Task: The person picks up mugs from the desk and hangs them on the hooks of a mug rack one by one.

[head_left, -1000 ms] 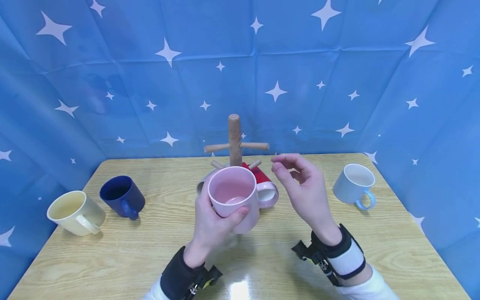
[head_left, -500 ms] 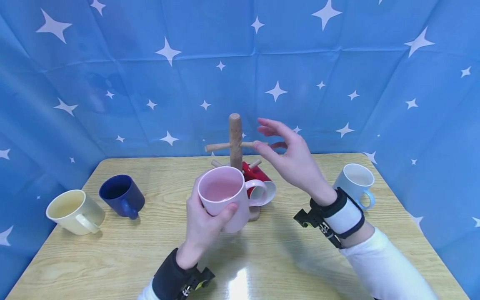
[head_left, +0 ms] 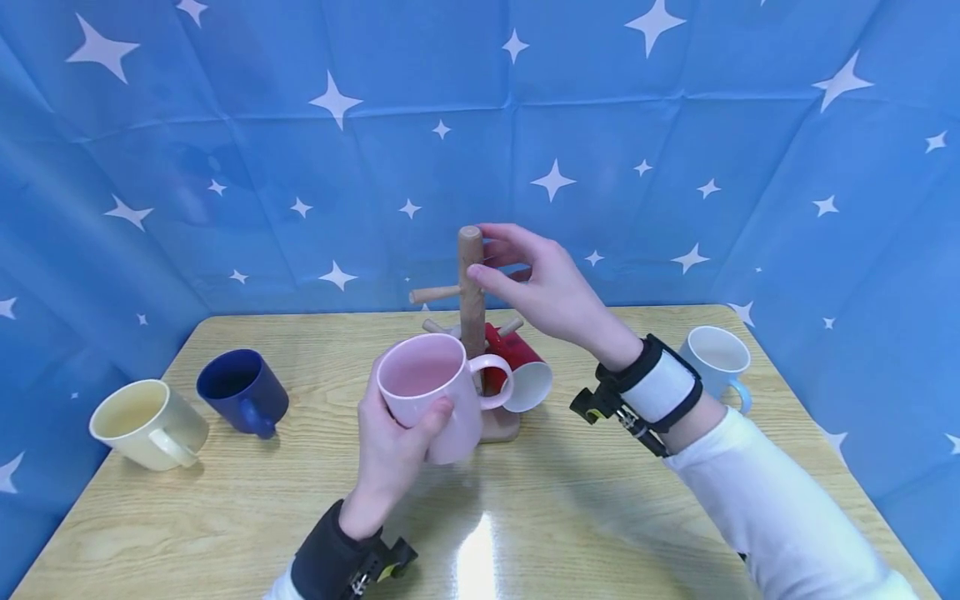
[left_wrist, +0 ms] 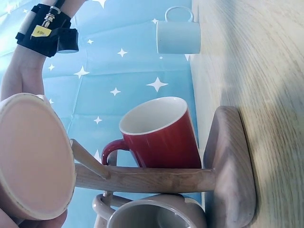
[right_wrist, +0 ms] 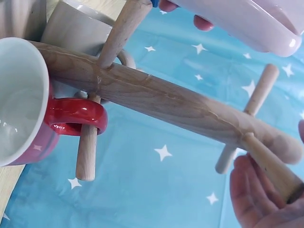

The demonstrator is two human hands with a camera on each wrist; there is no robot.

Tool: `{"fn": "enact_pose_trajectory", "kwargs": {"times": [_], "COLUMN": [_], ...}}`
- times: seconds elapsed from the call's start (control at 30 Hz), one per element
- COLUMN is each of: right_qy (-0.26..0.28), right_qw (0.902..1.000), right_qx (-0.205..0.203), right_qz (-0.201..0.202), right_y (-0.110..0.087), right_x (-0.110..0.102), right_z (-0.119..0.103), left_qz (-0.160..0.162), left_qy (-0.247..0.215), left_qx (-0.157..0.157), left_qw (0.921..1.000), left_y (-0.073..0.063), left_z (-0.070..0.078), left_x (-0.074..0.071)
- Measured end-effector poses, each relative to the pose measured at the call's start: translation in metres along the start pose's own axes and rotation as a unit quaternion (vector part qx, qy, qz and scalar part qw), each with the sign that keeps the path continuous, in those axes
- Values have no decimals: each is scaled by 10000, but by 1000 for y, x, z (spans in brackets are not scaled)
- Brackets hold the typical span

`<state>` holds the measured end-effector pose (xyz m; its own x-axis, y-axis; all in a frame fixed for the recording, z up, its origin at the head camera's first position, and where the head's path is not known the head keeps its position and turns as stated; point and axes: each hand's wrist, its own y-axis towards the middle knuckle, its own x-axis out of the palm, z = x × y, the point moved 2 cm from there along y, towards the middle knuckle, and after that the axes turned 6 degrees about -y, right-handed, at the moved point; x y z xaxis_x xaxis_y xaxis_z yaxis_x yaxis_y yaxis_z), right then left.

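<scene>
My left hand (head_left: 393,454) grips a pink mug (head_left: 457,421) by its body, above the table, with the handle turned right. Just behind it stands a wooden mug tree (head_left: 472,312). My right hand (head_left: 551,287) is at the top of its post, the thumb tip overlapping the post and the fingers loosely bent alongside. In the right wrist view those fingers lie close to an upper peg (right_wrist: 270,166). A red mug (right_wrist: 78,116) hangs by its handle from a lower peg. A grey mug (left_wrist: 192,209) sits low on the tree, mostly hidden in the head view.
On the left of the wooden table (head_left: 300,517) are a cream mug (head_left: 180,421) and a navy mug (head_left: 266,392). A light blue mug (head_left: 712,358) stands at right, partly behind my right forearm. A blue starry cloth (head_left: 375,167) hangs behind the table.
My right hand has moved up and left to the top of the mug tree's post. My left hand has shifted slightly left with the pink mug, uncovering more of the red mug and tree base.
</scene>
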<state>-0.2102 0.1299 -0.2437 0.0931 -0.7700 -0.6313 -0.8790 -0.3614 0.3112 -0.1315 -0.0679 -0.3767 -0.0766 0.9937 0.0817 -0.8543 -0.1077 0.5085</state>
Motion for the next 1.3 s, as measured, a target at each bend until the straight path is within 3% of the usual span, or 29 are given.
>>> {"fn": "enact_pose_trajectory", "kwargs": {"times": [0.6, 1.3], "right_qy": [-57, -328], "right_qw": [9974, 9951], "right_qx": [-203, -393], "right_qz": [695, 847], "right_y": [9, 10], "right_x": [14, 17], "right_z": [-3, 1], "left_qz": [136, 326], "left_qy": [196, 445], "left_qx": [-469, -868], "left_qw": [9986, 9947], "left_y": [-5, -14], "left_z": [-8, -24], "left_x": [-8, -12]}}
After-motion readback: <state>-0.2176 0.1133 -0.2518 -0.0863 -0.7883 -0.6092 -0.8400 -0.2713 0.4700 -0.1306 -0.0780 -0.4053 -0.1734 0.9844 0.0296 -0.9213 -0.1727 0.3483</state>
